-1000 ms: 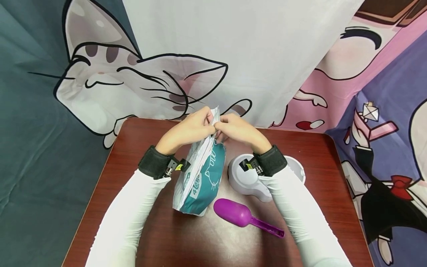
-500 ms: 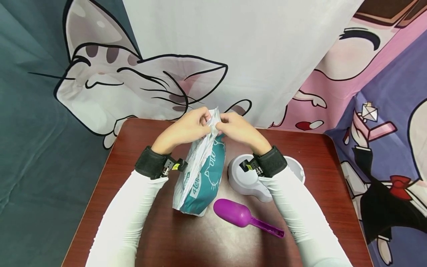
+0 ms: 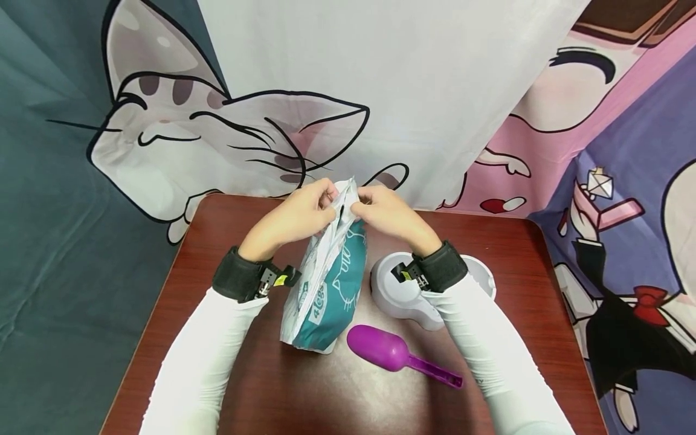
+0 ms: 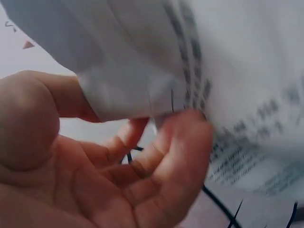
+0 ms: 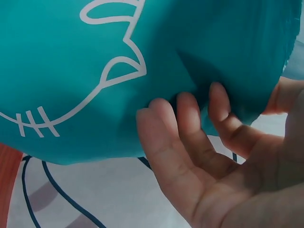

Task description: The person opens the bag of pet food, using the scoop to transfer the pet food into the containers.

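Note:
A teal and white bag (image 3: 344, 281) printed "4Legs" with a cat outline stands upright on the table. At its top left edge my left hand (image 3: 296, 216) pinches the white film between thumb and fingers. My right hand (image 3: 390, 212) pinches the opposite top edge, thumb on the white rim. A narrow dark gap shows between the two sides of the rim. The left wrist view has the bag's printed white back (image 4: 256, 57) blurred over the fingers. In the right wrist view, curled fingertips (image 5: 161, 114) lie against the teal front (image 5: 95, 47).
A purple scoop (image 3: 380, 348) lies in front of the bag, handle toward the right. Right of the bag stands a light grey round object with a handle (image 3: 402, 293); a white bowl (image 3: 483, 273) is partly behind my right wrist. A printed curtain (image 3: 424, 109) hangs behind the table (image 3: 511, 254).
My left hand has moved left and slightly down with its side of the rim. The top of the bag has spread, and a dark gap now shows. The right hand has barely moved.

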A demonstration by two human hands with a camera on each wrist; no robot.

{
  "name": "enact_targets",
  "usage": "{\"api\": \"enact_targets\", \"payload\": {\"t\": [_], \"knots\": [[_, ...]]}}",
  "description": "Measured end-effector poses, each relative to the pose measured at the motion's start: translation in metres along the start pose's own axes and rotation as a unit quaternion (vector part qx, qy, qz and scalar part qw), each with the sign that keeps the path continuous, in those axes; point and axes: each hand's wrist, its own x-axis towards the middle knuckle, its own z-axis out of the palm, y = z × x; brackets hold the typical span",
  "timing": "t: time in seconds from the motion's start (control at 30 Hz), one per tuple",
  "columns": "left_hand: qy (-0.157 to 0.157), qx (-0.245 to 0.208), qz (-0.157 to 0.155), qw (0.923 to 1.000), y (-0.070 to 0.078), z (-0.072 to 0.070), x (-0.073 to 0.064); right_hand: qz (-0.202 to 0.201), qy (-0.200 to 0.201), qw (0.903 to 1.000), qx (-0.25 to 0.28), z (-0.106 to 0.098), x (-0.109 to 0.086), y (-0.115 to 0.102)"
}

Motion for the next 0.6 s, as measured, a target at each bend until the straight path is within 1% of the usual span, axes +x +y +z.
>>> {"api": "enact_targets", "payload": {"t": [0.13,0.2,0.33,0.43,0.6], "knots": [[-0.022,-0.022,-0.014,0.9994,0.003,0.003,-0.007,-0.006,0.011,0.9997,-0.02,0.003,0.0,-0.001],[-0.026,-0.008,-0.021,0.9994,0.006,0.005,-0.01,-0.004,0.014,0.9994,-0.031,0.004,-0.001,-0.002],[-0.026,0.04,-0.022,0.9986,0.011,0.008,-0.014,0.0,0.016,0.9988,-0.047,0.005,-0.002,-0.005],[-0.027,0.047,-0.018,0.9984,0.013,0.009,-0.016,0.002,0.009,0.9988,-0.048,0.006,-0.004,-0.006],[-0.024,0.058,-0.019,0.9978,0.013,0.01,-0.019,0.002,-0.021,0.999,-0.04,0.008,-0.011,-0.009]]}}
